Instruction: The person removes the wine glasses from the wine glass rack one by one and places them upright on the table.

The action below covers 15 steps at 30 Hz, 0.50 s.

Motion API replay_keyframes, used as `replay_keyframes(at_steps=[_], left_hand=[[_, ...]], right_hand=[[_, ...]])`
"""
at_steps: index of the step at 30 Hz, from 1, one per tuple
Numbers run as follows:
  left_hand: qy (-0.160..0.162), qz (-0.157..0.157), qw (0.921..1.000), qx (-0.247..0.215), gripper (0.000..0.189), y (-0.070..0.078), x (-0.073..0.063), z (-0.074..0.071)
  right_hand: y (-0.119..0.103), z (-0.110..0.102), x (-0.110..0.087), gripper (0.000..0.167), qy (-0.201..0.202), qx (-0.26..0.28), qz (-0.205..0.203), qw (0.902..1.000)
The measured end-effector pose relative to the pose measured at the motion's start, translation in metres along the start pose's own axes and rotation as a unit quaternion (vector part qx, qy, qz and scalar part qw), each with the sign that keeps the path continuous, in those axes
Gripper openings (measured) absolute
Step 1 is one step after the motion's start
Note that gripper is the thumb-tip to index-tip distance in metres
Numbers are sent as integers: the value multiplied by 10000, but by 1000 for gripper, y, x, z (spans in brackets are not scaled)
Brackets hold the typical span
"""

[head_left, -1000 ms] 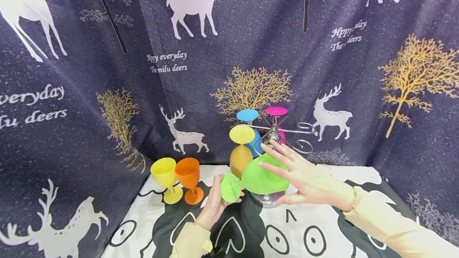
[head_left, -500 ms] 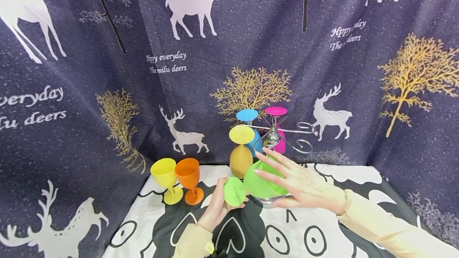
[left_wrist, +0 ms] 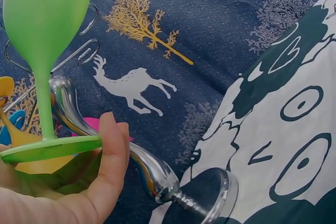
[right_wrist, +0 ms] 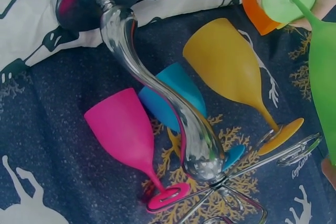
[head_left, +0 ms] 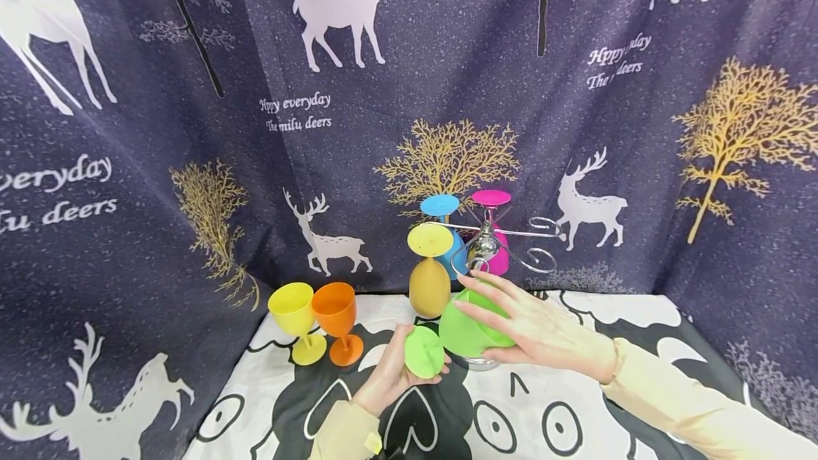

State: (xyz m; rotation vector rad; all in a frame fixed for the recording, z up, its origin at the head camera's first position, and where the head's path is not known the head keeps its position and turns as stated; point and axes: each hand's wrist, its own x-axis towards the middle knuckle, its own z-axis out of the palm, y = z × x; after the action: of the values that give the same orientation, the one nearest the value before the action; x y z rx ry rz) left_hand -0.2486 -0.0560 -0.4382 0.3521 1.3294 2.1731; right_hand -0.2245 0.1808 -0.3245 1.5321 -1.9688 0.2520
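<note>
Head view: a green goblet [head_left: 469, 332] was held tilted before the metal rack [head_left: 484, 243], the left hand [head_left: 391, 373] gripping its foot [head_left: 424, 353], the right hand [head_left: 537, 321] keeping its grip round the bowl. Leftward, I saw a yellow goblet [head_left: 292, 307] and an orange goblet [head_left: 334, 309] upright on the table [head_left: 591, 392].

Left wrist view: fingers [left_wrist: 111, 145] curled against the foot.

Right wrist view: a pink goblet [right_wrist: 126, 129], blue goblet [right_wrist: 179, 95] and mustard goblet [right_wrist: 226, 64] clustered near the rack's post [right_wrist: 131, 56].

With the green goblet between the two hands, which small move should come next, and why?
Probably tip the green goblet base-up toward the metal rack: it is tilted sideways, while the amber goblet, blue goblet and pink goblet hang there upside down.
</note>
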Motion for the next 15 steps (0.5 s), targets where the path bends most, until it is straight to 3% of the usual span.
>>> replay_keyframes(at_steps=[6,15], left_hand=[[-285,-121,9995,-17,48,-2,1,-1],[-136,-213,9995,174,51,-1,2,-2]], right_hand=[[1,0,1,62,110,-138,-44,9998],[2,-2,1,61,227,-192,-40,9996]])
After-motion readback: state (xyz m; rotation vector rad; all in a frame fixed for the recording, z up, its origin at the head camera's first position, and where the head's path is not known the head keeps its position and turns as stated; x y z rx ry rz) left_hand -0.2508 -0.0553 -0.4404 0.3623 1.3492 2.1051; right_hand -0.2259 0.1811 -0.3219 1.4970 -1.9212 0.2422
